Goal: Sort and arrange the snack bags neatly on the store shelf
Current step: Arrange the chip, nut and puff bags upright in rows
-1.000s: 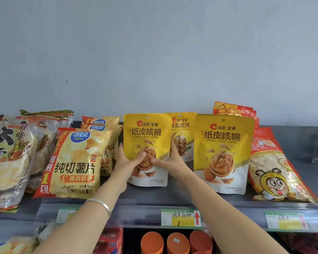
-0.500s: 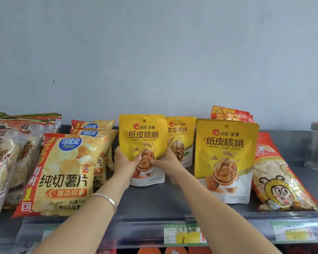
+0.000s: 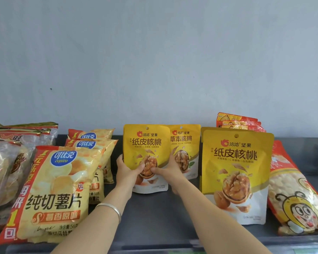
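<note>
I've got the yellow walnut pouch point(image 3: 145, 143) in both hands: my left hand point(image 3: 126, 171) grips its left edge, my right hand point(image 3: 170, 168) its right edge, thumbs on the front. It stands upright on the shelf point(image 3: 163, 217), left of the big front pouch point(image 3: 235, 171) and further back. I reckon I'm squaring it up; next, settle it steady and let go gently.

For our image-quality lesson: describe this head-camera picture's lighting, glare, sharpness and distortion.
Head view: soft, even light, with only faint shadows under the bags; mild sheen on the clear rice-cracker bags at left; print on the held walnut pouch reads sharp; wide-angle stretch enlarges the bags at the edges.
</note>
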`<state>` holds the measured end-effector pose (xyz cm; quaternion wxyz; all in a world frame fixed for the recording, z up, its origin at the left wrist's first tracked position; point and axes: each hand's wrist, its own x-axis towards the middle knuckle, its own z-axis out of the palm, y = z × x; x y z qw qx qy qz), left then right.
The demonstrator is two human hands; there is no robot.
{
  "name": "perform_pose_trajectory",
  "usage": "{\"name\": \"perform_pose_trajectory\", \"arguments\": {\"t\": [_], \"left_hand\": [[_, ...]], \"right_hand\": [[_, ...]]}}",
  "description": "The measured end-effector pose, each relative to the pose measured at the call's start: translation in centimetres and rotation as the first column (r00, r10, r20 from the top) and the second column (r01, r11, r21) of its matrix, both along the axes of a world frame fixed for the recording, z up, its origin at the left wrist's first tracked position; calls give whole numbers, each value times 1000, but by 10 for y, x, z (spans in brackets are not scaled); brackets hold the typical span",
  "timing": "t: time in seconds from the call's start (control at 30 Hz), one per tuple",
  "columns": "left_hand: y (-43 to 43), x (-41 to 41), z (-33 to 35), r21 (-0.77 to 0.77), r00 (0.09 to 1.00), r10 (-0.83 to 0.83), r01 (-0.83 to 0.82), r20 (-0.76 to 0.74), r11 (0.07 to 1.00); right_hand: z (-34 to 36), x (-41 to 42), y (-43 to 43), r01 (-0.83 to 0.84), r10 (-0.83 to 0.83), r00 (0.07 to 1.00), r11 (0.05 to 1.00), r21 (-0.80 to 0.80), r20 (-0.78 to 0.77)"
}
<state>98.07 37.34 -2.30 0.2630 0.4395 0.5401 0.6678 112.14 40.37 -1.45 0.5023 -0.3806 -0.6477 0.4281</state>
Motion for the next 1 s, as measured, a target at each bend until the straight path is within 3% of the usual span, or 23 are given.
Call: {"name": "perform_pose_trajectory", "arguments": {"t": [0.27, 0.53, 0.63, 0.73, 0.9, 1.0], "left_hand": [[5, 12, -5, -25, 978, -189, 187, -92, 982], [11, 5, -9, -34, 978, -184, 182, -99, 983], [9, 6, -6, -60, 990, -98, 92, -97, 994], [0, 11, 4, -28, 981, 60, -67, -186, 997], [-17, 22, 15, 287, 824, 317, -197, -470, 938], [-24, 26, 21, 392, 770, 392, -201, -503, 898]], "right_hand": [[-4, 14, 6, 126, -127, 991, 992, -16, -51], [-3, 13, 0, 125, -123, 992, 991, -46, 35], [-1, 10, -2, 162, -158, 985, 986, -41, 75], [4, 9, -6, 286, -292, 944, 957, 56, 152], [16, 13, -29, 359, -423, 865, 898, 255, 271], [21, 15, -43, 341, -430, 841, 892, 296, 329]]}}
